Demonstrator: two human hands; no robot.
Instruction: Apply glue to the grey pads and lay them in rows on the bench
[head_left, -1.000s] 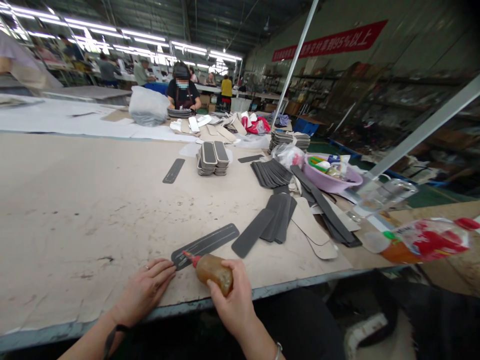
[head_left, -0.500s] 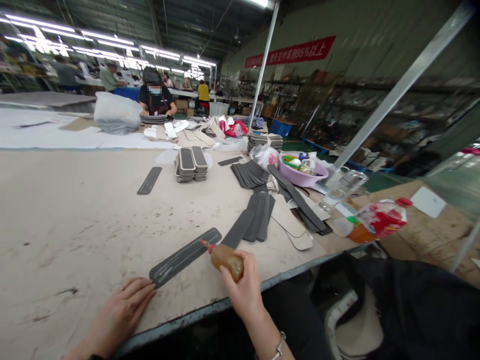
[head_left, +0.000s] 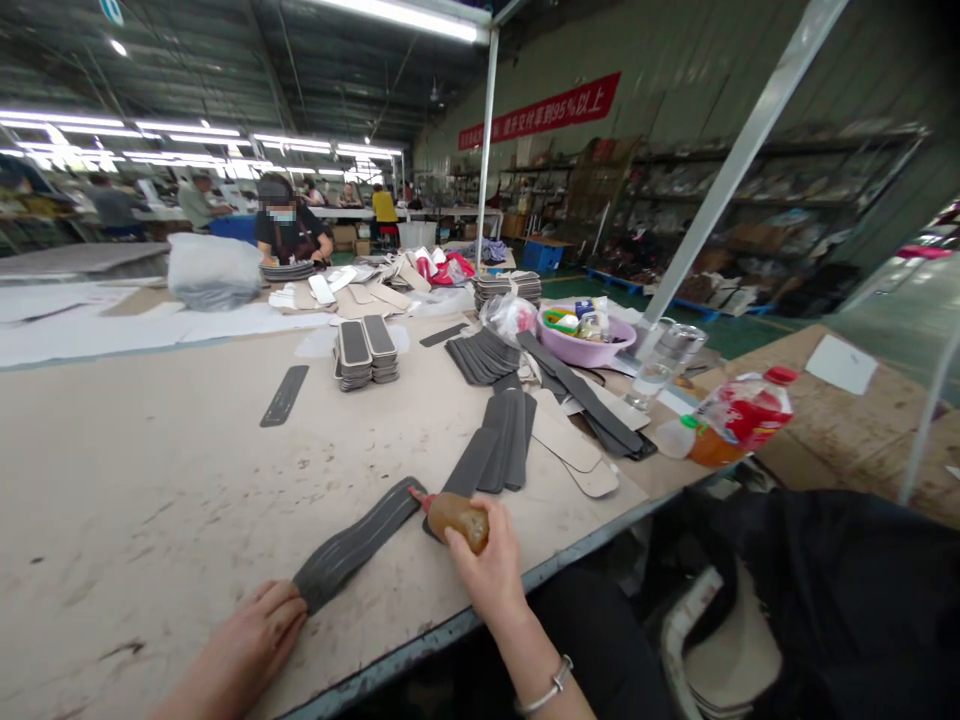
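Observation:
My right hand is wrapped round a squeeze bottle of brown liquid. The bottle lies tilted, its red nozzle pointing left at the far end of a dark grey strip. Pale wet lines run along that strip, which bends in a wave above the tabletop. At its near end, the closed fingers of my left hand grip the edge; the thumb is hidden. Just beyond the bottle, several more dark grey strips lie fanned out. A shorter grey piece with pale marks rests farther left.
Two stacks of light-edged pieces stand mid-table. A purple basin, a clear jar and a red-capped bottle are at the right. A co-worker sits across the table; a metal post rises at the back.
The strip lay flat and now bows into a wave, its near end held by my left hand. The nozzle has come to the strip's far end. The camera view has tilted up slightly.

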